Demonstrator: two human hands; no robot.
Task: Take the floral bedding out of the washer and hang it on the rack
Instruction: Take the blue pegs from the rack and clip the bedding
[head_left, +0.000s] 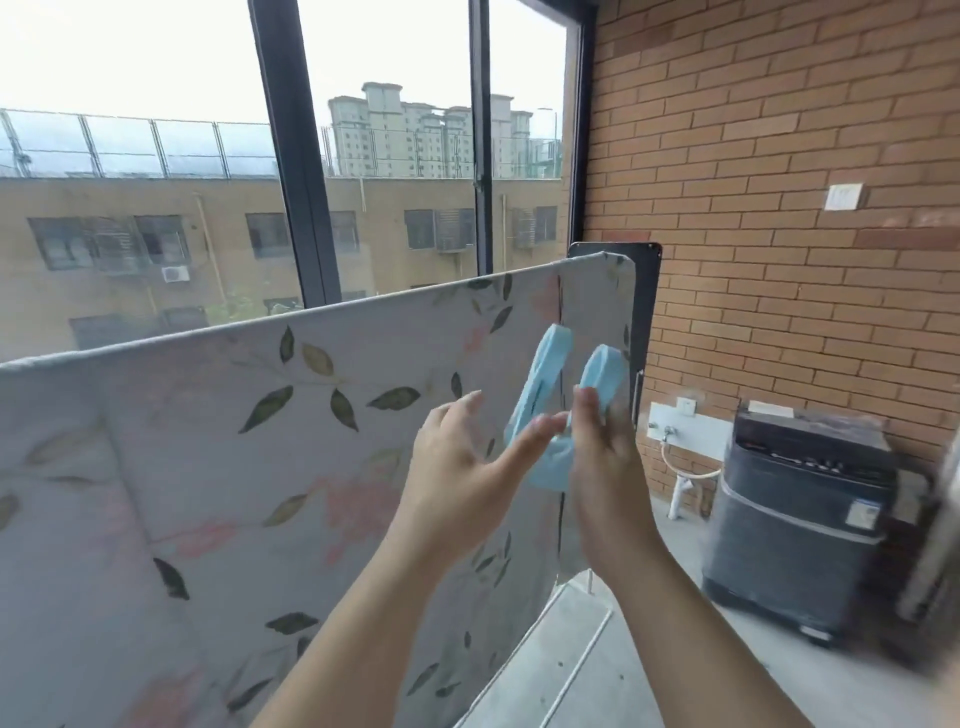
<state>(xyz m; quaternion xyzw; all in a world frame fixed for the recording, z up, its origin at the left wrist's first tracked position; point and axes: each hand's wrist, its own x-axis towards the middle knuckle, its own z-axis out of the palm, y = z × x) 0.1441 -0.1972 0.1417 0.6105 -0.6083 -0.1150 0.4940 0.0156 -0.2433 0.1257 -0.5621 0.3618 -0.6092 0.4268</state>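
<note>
Head cam showed the floral bedding (260, 467) already draped over the rack (590, 581), just behind the hands. Right hand (605, 467) held a big blue clip (543, 374), jaws spread. Left hand (457, 467) was flat-fingered, touching it. Washer (800, 499) sat off to their right. Only pegging looked left, I'd guess.

The floral bedding (260, 441) is thin woven cloth, matt, with a soft printed face. The clothes peg (556, 348) is light blue plastic, smooth with a dull sheen. The washer (800, 519) has a dark grey plastic shell, slightly glossy on top. The wall (779, 156) is rough, matt brick. The window frame (291, 156) is smooth dark metal.
</note>
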